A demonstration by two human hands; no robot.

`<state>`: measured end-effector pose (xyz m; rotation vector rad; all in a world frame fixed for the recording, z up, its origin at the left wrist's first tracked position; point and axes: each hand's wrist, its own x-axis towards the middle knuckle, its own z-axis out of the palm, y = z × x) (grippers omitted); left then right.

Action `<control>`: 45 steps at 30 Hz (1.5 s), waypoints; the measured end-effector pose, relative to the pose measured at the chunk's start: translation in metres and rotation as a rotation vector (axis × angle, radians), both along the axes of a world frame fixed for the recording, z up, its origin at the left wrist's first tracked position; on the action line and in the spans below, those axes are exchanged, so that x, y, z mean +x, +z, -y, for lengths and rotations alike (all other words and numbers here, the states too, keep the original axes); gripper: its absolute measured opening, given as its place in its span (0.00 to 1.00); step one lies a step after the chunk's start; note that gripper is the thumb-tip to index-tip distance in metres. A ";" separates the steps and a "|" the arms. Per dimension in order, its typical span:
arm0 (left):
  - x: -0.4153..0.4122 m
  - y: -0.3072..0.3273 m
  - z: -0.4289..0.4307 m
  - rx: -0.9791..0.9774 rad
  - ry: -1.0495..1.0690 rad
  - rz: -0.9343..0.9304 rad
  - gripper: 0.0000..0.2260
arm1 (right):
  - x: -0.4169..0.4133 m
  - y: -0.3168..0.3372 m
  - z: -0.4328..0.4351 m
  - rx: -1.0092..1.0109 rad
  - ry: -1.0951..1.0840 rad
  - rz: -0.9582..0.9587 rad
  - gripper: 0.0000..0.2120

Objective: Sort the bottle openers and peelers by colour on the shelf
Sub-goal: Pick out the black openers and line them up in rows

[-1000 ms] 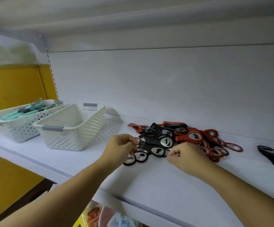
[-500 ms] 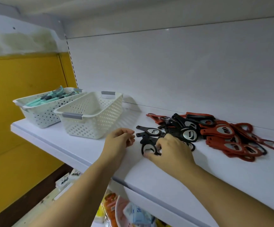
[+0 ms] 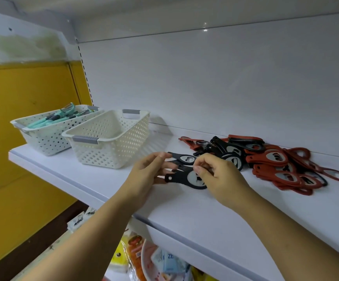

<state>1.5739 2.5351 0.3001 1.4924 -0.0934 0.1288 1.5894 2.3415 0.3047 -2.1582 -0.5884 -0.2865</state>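
A heap of red bottle openers (image 3: pixel 282 165) and black bottle openers (image 3: pixel 225 148) lies on the white shelf (image 3: pixel 184 216). In front of the heap, a few black bottle openers (image 3: pixel 177 177) are lifted just above the shelf between both hands. My left hand (image 3: pixel 146 175) holds their narrow handle ends with fingers and thumb. My right hand (image 3: pixel 219 177) pinches their round heads from the right. Teal peelers (image 3: pixel 53 118) fill the far left basket (image 3: pixel 42 136).
A second white perforated basket (image 3: pixel 111 147) stands beside the peeler basket, left of my hands; nothing shows inside it. The shelf's back wall rises behind. Packaged goods (image 3: pixel 154 258) sit on a lower shelf. A yellow wall (image 3: pixel 22 118) is at left.
My right hand left the shelf surface and now pinches the black openers' heads. My left hand closed on their handles. The openers have been gathered and lifted slightly.
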 end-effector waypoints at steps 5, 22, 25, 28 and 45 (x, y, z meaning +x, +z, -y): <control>-0.004 0.004 0.007 0.409 -0.238 -0.040 0.12 | 0.002 -0.004 -0.003 0.069 0.079 0.053 0.06; -0.011 0.001 0.032 -0.362 -0.261 -0.310 0.14 | 0.022 0.006 0.053 -0.338 -0.236 -0.166 0.15; -0.011 0.001 0.030 -0.394 -0.264 -0.339 0.16 | 0.018 0.006 0.049 -0.360 -0.212 -0.113 0.09; -0.014 0.003 0.028 -0.437 -0.279 -0.372 0.18 | 0.018 0.006 0.048 -0.334 -0.220 -0.012 0.05; -0.024 0.008 0.031 -0.152 -0.358 -0.258 0.13 | 0.000 0.007 0.006 0.443 0.015 -0.248 0.04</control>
